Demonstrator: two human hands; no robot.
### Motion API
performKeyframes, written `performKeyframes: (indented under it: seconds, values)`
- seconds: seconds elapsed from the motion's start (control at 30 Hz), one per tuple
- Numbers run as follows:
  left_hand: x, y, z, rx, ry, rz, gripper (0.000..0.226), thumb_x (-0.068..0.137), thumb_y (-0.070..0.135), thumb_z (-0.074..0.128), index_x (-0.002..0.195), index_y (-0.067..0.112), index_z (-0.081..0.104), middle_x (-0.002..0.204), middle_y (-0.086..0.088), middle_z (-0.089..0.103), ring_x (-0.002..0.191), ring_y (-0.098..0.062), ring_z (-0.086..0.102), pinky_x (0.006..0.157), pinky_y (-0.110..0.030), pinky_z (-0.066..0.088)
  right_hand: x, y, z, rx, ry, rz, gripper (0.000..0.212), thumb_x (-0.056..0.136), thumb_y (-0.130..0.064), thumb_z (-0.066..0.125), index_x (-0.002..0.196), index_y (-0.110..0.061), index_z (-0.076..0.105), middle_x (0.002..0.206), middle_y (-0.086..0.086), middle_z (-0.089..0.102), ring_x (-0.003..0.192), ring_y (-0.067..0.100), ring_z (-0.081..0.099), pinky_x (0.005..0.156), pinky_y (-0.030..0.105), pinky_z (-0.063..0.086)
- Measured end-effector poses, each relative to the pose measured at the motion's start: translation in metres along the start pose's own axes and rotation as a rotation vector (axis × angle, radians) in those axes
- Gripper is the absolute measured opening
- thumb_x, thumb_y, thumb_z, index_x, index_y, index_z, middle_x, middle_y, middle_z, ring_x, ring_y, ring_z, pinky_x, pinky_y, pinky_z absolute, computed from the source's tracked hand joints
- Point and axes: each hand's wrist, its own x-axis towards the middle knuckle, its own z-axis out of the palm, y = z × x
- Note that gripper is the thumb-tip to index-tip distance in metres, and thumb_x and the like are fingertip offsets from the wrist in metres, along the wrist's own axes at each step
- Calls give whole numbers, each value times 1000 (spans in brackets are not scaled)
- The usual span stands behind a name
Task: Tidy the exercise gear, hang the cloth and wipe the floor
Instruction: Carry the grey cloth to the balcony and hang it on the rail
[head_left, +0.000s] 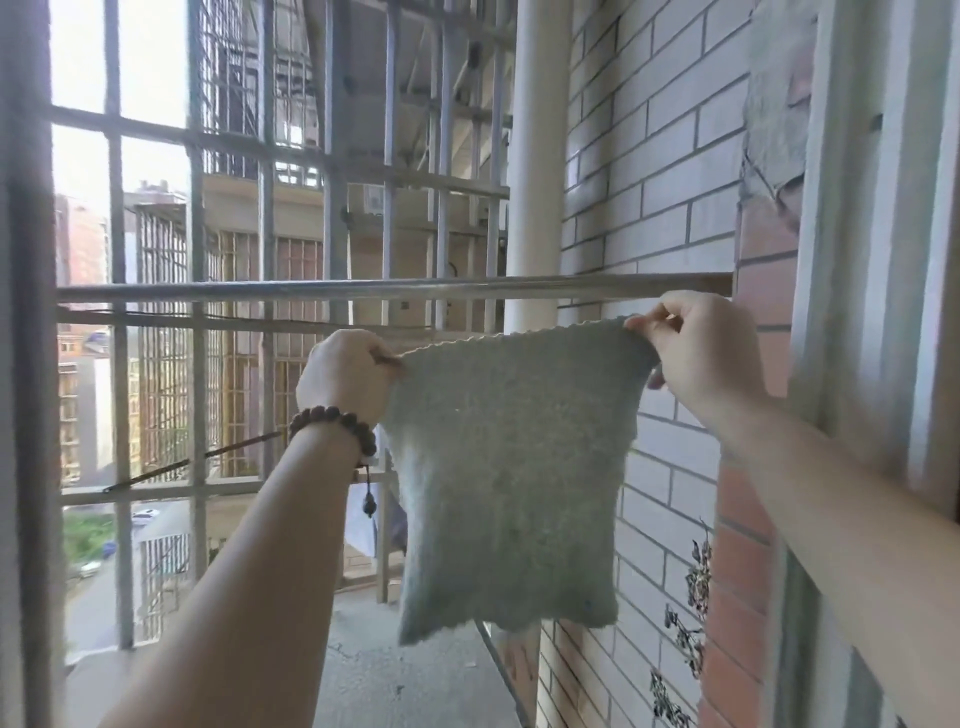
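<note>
Balcony ledge behind metal security grille (260, 156), grey brick wall (649, 182) right, white drainpipe (535, 156) in corner. Horizontal steel rail (363, 289) spanning grille to wall. Pale green cloth (511, 478) held spread just below rail, not touching it, hanging flat. Left hand (345, 376), bead bracelet (335, 423) at wrist, fingers curled, pinching top left corner. Right hand (701, 353) pinching top right corner between thumb and fingers.
</note>
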Motion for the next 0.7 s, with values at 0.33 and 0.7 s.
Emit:
performKeyframes:
  seconds: [0.33, 0.7]
  values:
    - [60, 30, 4, -915, 170, -288, 11, 74, 3, 76, 74, 13, 71, 71, -3, 72, 70, -19, 72, 65, -28, 59, 49, -11, 34, 443, 269, 146, 18, 88, -27, 65, 76, -15, 65, 71, 10, 69, 60, 29, 69, 61, 47, 58]
    - [172, 43, 31, -688, 40, -82, 23, 71, 7, 69, 56, 23, 73, 80, -15, 73, 82, -32, 71, 78, -46, 59, 139, -11, 67, 32, 286, -125, 21, 93, -26, 57, 89, -8, 69, 80, 1, 59, 75, 17, 51, 63, 21, 30]
